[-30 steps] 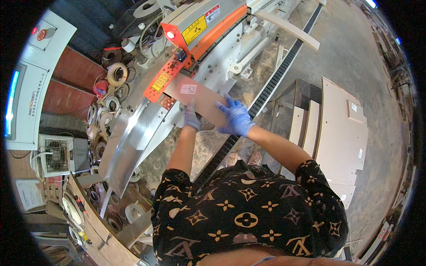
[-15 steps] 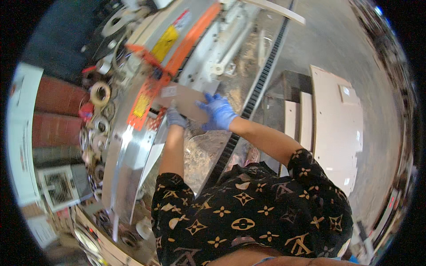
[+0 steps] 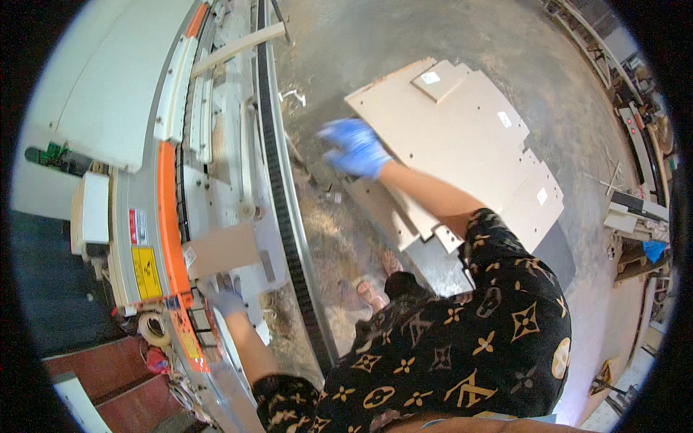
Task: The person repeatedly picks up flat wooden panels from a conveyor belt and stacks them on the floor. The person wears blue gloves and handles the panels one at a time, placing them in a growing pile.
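A small flat brown board (image 3: 224, 249) with a white label lies over the bed of an edge-banding machine (image 3: 170, 216), beside its orange guard. At the board's near edge is my gloved left hand (image 3: 227, 297), its fingers closed on that edge and partly hidden. My right hand (image 3: 354, 148), in a blue glove, is blurred by motion. It holds nothing, its fingers are apart, and it hovers beside a stack of pale panels (image 3: 455, 137) on the right. Small white labels and dark holes mark these panels, and a smaller piece lies on top.
A black conveyor track (image 3: 278, 173) runs along the machine's right side. Across the far part rests a pale strip of wood (image 3: 238, 49). Scraps and dust litter the floor (image 3: 328, 238) near my feet (image 3: 372, 294). Tape rolls (image 3: 154, 330) sit at the machine's left.
My view has swung right. My right hand has let go of the board and moved right toward the stacked panels. My left hand stays at the board beside the orange guard.
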The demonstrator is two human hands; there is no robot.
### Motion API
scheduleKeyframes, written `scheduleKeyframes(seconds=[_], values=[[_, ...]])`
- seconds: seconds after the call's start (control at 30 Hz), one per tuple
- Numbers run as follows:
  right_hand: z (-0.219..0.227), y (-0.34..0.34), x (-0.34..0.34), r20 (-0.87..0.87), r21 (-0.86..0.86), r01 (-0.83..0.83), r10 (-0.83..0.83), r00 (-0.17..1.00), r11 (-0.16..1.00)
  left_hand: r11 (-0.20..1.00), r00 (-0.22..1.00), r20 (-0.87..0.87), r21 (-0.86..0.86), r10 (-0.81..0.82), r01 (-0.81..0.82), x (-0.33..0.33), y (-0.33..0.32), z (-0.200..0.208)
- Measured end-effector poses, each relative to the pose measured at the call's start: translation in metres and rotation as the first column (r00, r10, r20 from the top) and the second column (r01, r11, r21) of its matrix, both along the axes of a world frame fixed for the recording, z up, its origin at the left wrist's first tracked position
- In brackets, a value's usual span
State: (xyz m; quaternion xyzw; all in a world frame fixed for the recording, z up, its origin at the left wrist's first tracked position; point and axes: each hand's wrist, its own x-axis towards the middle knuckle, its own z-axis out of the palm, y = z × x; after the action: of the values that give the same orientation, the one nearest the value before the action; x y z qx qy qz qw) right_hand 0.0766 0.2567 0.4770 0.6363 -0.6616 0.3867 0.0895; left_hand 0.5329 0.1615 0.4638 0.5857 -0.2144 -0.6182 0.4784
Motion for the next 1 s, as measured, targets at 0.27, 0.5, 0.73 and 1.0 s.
scheduleKeyframes(seconds=[0.27, 0.5, 0.73, 1.0], values=[[-0.042, 0.063, -0.274, -0.341, 0.629, 0.621, -0.552, 0.761, 0.468, 0.975, 0.958, 0.286, -0.213, 0.006, 0.058, -0.052, 0.108, -0.011], [-0.070, 0.061, -0.325, -0.353, 0.597, 0.521, -0.385, 0.853, 0.609, 0.861, 0.897, 0.442, -0.450, -0.014, 0.236, -0.097, 0.109, -0.018], [-0.074, 0.136, -0.204, -0.170, 0.368, 0.599, -0.582, 0.795, 0.711, 0.689, 0.728, 0.630, -0.402, -0.269, 0.603, -0.154, 0.143, 0.000], [-0.075, 0.209, 0.054, 0.214, 0.512, 0.533, -0.700, 0.681, 0.674, 0.382, 0.389, -0.242, 0.077, -0.889, 0.921, -0.306, 0.249, -0.143]])
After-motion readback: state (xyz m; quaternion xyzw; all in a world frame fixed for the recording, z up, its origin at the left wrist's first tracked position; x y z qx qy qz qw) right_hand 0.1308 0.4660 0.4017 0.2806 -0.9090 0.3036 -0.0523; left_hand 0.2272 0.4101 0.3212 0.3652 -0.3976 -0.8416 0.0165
